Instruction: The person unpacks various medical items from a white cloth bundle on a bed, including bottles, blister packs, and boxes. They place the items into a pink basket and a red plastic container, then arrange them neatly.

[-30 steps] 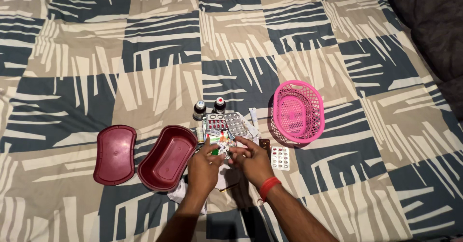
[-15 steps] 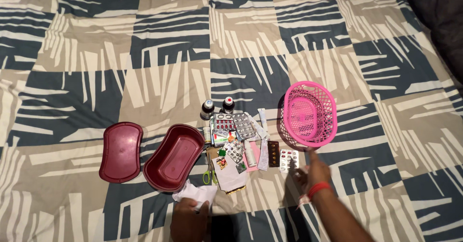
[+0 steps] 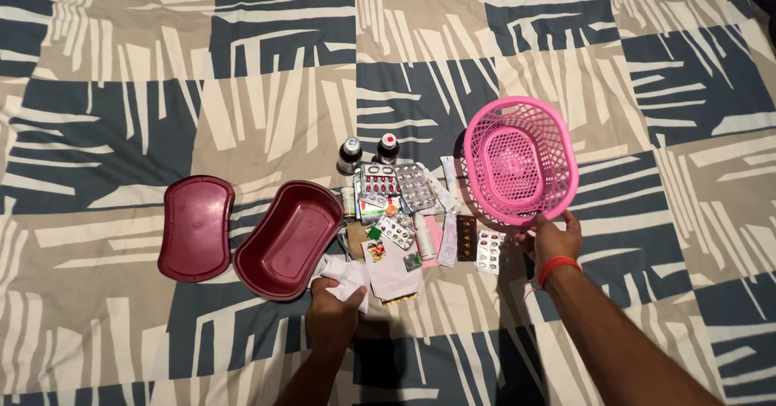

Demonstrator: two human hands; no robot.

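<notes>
Meanwhile, right hand (image 3: 552,240) grips one pink basket (image 3: 520,160); left hand (image 3: 331,315) clutches one white cloth (image 3: 343,275).

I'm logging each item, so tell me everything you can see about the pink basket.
The pink basket is an oval of what looks like plastic, with latticed walls and floor and a solid rim. It is empty and sits on the patterned bedspread, right of the blister packs. The right hand grips its near rim.

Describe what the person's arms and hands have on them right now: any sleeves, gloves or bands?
Both forearms are bare, with no sleeves in view and no gloves. The right hand has a red band around its wrist. The left hand shows no band, watch or ring.
</notes>
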